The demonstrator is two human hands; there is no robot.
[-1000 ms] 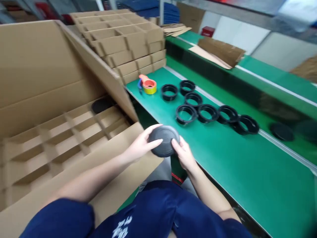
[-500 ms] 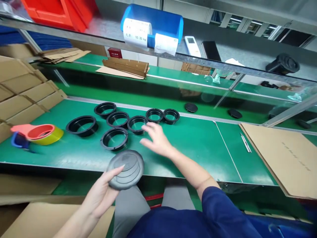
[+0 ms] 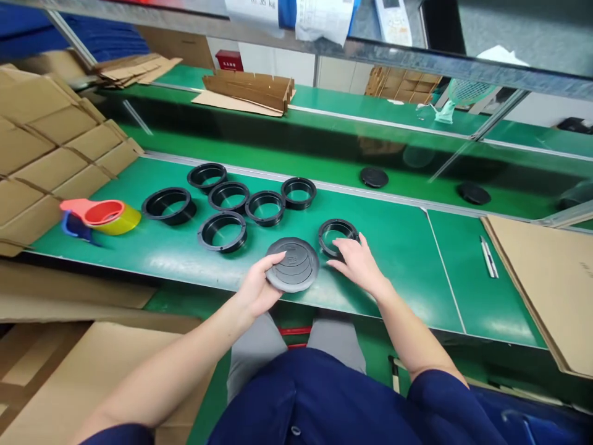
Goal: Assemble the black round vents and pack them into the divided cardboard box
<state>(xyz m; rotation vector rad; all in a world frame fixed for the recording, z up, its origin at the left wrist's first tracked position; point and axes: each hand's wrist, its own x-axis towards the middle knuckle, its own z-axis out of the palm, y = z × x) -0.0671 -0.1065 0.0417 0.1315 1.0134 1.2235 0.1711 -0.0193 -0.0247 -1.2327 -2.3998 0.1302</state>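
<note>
In the head view, my left hand (image 3: pixel 262 281) grips a dark grey round vent cover (image 3: pixel 293 266) by its left edge, thumb on top, over the bench's front edge. Curved ridges mark its face. Just to the right, my right hand (image 3: pixel 359 262) has its fingers on the near right rim of a black plastic ring (image 3: pixel 328 238), which stands on the green bench apart from the others. Part of that rim is hidden by the fingers. Several similar rings lie grouped to the left, among them a black flanged ring (image 3: pixel 222 233) nearest the front.
A red tape dispenser (image 3: pixel 86 210) with yellow tape sits at the left by stacked cardboard boxes (image 3: pixel 60 142). On the right lie a utility knife (image 3: pixel 488 258) and flat cardboard (image 3: pixel 551 290). A metal shelf (image 3: pixel 185 28) crosses above the bench (image 3: pixel 398 290).
One ring has come away from the back of the group toward the front right, with my right hand at it. My left hand has carried the vent cover rightward and forward, nearer that ring.
</note>
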